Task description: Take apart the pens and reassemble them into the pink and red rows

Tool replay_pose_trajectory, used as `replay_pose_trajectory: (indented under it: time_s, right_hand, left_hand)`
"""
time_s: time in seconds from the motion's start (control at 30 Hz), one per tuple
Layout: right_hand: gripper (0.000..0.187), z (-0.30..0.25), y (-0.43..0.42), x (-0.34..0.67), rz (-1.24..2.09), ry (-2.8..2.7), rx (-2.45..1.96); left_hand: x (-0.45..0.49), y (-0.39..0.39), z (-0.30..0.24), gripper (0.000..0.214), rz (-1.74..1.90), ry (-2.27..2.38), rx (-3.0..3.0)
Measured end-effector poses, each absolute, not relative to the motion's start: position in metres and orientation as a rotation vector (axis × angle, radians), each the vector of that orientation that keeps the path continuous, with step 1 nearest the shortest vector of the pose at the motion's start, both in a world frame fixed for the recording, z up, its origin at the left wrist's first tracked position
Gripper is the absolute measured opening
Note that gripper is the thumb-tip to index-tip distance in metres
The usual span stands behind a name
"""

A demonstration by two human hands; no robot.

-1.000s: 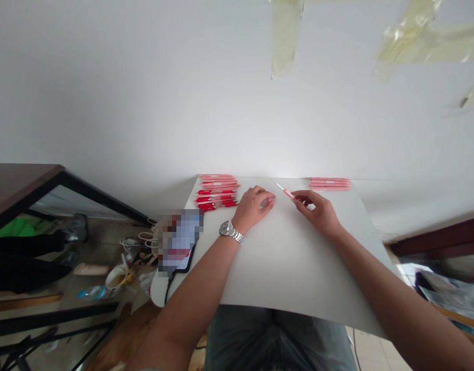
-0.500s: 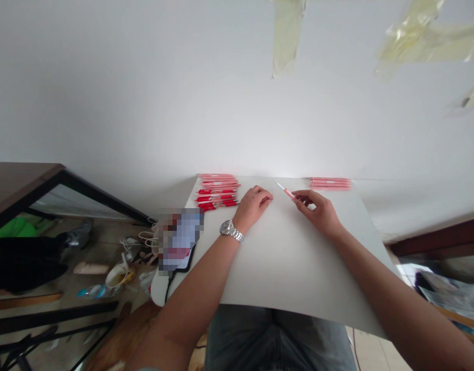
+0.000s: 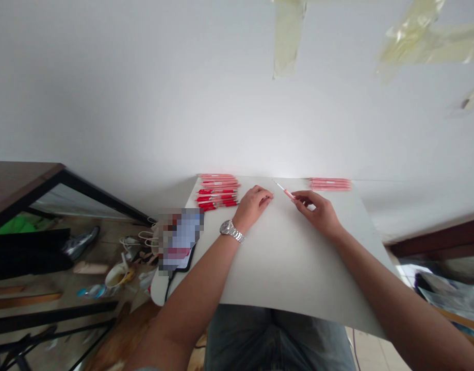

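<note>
My right hand [image 3: 316,211] holds a pink pen [image 3: 287,192] between thumb and fingers, with a thin whitish refill-like length pointing up and left. My left hand [image 3: 254,205] rests on the white table [image 3: 283,268], its fingers curled together; whether anything small is inside them is hidden. To the left of that hand lies a row of pink and red pens [image 3: 217,190], side by side. Several pink pens [image 3: 330,184] lie together at the back right, behind my right hand.
A phone with a blurred screen [image 3: 182,239] and a cable sits at the table's left edge. A white wall [image 3: 237,103] stands behind. On the floor at left are a cup [image 3: 116,276], a bottle [image 3: 93,292] and another person's shoe [image 3: 82,243].
My hands and the pink pen have barely moved. On the floor at left, the other person's shoe has shifted a little to the right.
</note>
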State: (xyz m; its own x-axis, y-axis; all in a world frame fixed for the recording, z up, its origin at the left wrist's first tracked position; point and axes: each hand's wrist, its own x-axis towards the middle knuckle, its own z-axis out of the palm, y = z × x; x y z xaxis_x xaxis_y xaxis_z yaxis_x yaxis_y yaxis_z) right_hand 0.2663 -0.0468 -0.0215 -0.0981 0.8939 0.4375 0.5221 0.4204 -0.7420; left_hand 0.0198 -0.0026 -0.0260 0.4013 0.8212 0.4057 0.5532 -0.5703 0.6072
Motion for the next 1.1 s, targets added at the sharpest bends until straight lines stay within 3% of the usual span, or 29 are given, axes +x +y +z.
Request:
replay_pose_trajectory:
  time_s: [0.63, 1.1]
  right_hand:
    - [0.028, -0.0203, -0.0474, 0.2656, 0.522, -1.762, -1.225]
    - [0.028, -0.0209, -0.0475, 0.2655, 0.518, -1.773, -1.216]
  left_hand:
    - [0.0202, -0.0024, -0.0220, 0.027, 1.183, 1.242, 2.106]
    - [0.0222, 0.0013, -0.0229, 0.023, 1.394, 1.123, 1.705]
